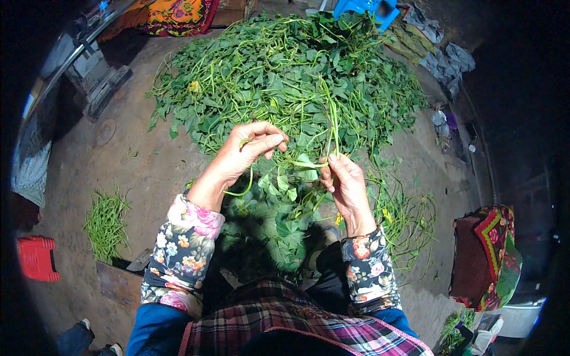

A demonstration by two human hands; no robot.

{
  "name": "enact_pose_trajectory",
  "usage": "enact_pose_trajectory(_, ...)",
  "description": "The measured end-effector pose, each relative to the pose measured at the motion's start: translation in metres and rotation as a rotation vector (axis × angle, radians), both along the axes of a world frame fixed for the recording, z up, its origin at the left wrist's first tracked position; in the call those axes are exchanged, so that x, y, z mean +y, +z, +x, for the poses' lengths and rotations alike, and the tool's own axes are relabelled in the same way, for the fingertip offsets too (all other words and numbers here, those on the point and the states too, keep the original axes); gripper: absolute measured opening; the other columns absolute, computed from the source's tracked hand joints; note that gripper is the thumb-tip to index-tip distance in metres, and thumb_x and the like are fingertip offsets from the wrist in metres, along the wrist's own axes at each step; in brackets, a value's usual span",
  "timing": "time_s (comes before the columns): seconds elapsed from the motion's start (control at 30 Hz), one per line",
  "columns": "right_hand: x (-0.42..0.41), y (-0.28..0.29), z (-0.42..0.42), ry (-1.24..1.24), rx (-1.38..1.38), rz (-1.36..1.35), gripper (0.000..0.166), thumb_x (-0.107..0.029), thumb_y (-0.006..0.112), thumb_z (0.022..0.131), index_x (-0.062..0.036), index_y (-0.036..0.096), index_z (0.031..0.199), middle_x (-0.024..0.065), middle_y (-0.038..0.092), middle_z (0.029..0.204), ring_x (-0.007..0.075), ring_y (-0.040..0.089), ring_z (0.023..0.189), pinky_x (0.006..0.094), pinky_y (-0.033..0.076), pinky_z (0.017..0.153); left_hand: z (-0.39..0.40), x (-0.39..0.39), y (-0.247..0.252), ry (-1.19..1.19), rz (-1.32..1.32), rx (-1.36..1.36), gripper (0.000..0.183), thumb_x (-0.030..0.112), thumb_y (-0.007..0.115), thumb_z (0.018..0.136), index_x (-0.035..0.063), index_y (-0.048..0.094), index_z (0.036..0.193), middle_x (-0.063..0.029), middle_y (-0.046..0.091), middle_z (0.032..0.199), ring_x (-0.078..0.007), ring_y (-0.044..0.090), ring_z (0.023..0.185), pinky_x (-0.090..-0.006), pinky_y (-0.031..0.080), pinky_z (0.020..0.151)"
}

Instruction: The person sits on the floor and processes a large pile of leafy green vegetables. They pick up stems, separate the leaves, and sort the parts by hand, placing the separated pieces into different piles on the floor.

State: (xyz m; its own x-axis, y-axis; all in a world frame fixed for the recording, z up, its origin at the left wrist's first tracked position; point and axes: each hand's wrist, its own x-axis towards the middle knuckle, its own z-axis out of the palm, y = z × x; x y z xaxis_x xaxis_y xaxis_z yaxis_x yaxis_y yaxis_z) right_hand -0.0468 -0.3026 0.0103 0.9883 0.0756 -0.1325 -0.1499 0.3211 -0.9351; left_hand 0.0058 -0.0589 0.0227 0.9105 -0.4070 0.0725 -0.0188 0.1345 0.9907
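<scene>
My right hand pinches several long green vine stems between thumb and fingers. They rise upright from the grip, and one stem points left toward my other hand. To the left, my left hand is curled, thumb near the fingertips. A green leaf stalk hangs below its palm, and a short green end shows by the thumb's base; the palm itself is hidden. Behind both hands spreads a large heap of leafy vines, resembling sweet potato vines. More loose leaves lie below my hands, between my legs, partly in shadow.
On the floor at left is a bundle of green stalks beside a wooden board. Loose stems lie at right. Around them stand a red plastic stool, a cloth-covered seat and a blue plastic chair. Another person's feet show at lower left.
</scene>
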Motion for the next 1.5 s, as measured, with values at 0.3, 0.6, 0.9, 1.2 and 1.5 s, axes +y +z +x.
enact_pose_trajectory(0.3,0.003,0.004,-0.001,0.053,0.005,-0.040,0.020,-0.023,0.057,0.099,-0.0041,0.063,0.096,-0.0005,0.059,0.069,0.0064,0.051,0.054,0.0192,0.037,0.048,-0.007,-0.020,-0.007,-0.082,0.310,-0.352,0.025,0.025,0.076,0.082,0.0043,0.071,0.095,-0.0036,0.063,0.082,-0.0131,0.057,0.074,-0.0293,0.046,0.067)
enact_pose_trajectory(0.6,0.015,0.005,-0.005,0.257,-0.113,-0.366,0.021,-0.021,0.055,0.100,-0.0030,0.066,0.101,-0.0012,0.063,0.072,0.0038,0.054,0.057,0.0181,0.040,0.050,0.000,-0.032,-0.017,-0.042,0.096,-0.137,0.018,0.017,0.074,0.085,0.0004,0.071,0.091,-0.0047,0.065,0.083,-0.0120,0.060,0.077,-0.0291,0.048,0.070)
enact_pose_trajectory(0.9,0.004,0.000,-0.001,0.181,-0.069,-0.244,0.022,-0.019,0.056,0.099,-0.0013,0.064,0.109,-0.0001,0.061,0.071,0.0058,0.053,0.055,0.0195,0.040,0.049,0.001,-0.018,-0.011,-0.130,0.013,0.087,0.025,0.028,0.059,0.097,0.0079,0.068,0.084,0.0049,0.062,0.073,-0.0004,0.044,0.059,-0.0170,0.033,0.052)
enact_pose_trajectory(1.2,-0.003,0.002,0.003,0.121,-0.012,0.070,0.025,-0.020,0.053,0.101,0.0019,0.061,0.108,0.0025,0.060,0.071,0.0106,0.055,0.058,0.0215,0.043,0.050,0.010,-0.016,-0.023,0.222,0.131,-0.133,0.027,0.026,0.058,0.098,0.0016,0.070,0.101,0.0015,0.066,0.082,-0.0051,0.047,0.063,-0.0202,0.040,0.059)
enact_pose_trajectory(1.5,-0.012,-0.005,0.010,-0.132,-0.085,0.070,0.031,-0.025,0.047,0.103,0.0031,0.057,0.112,0.0221,0.067,0.113,0.0248,0.064,0.104,0.0341,0.048,0.091,-0.024,-0.028,0.001,0.025,0.218,-0.440,0.020,0.020,0.063,0.092,0.0011,0.068,0.095,-0.0078,0.065,0.080,-0.0179,0.061,0.073,-0.0304,0.048,0.067)
